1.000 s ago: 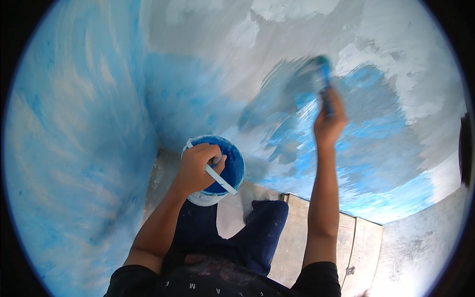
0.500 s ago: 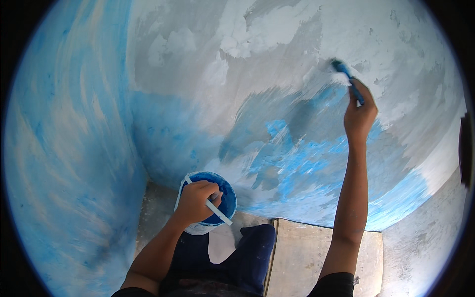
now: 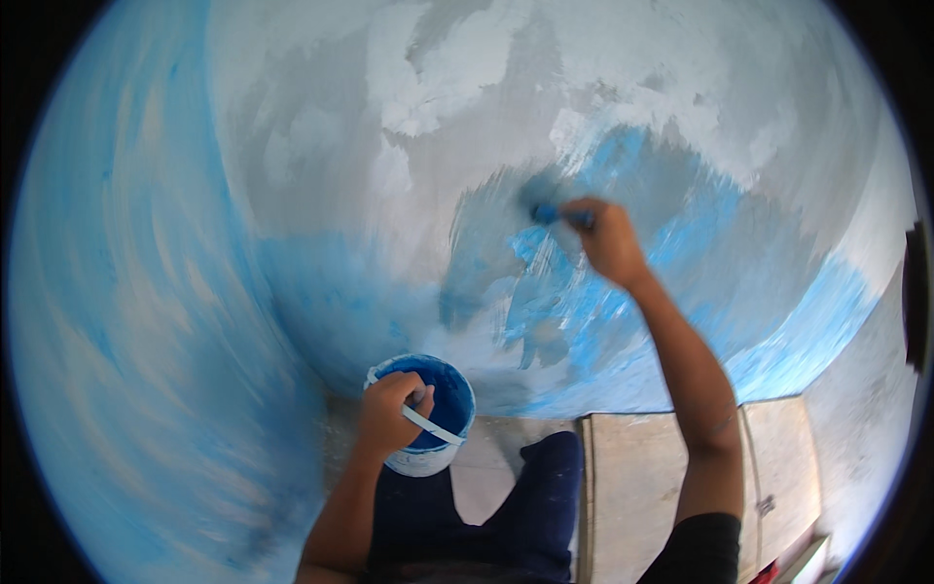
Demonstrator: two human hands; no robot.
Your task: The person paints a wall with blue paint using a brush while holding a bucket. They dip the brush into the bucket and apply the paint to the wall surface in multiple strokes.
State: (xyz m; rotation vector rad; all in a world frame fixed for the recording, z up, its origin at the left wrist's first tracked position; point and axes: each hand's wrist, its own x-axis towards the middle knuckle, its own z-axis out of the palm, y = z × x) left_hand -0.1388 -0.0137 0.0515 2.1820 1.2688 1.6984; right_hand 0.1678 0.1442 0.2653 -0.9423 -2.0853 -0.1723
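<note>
My left hand (image 3: pixel 397 407) is closed around the pale handle of a paint bucket (image 3: pixel 420 461). Blue paint (image 3: pixel 453 389) coats its inside, and its white outer wall is smeared. In front of me, my right hand (image 3: pixel 611 241) grips a blue-handled paintbrush (image 3: pixel 556 212). Its bristles are blurred by motion against the wall (image 3: pixel 321 146), at the left part of a fresh blue-grey patch (image 3: pixel 662 185). Brighter blue streaks run through that patch below the brush.
At the left, a side wall (image 3: pixel 126 282) streaked in light blue meets the front wall in a corner. A worn beige panel (image 3: pixel 632 477) lies low at the right of my legs (image 3: pixel 535 496). A dark object (image 3: pixel 915 297) stands at the right rim.
My right hand has swept the brush left and down along the wall, and the blue patch now reaches higher. The view has shifted; the left hand keeps hold of the bucket.
</note>
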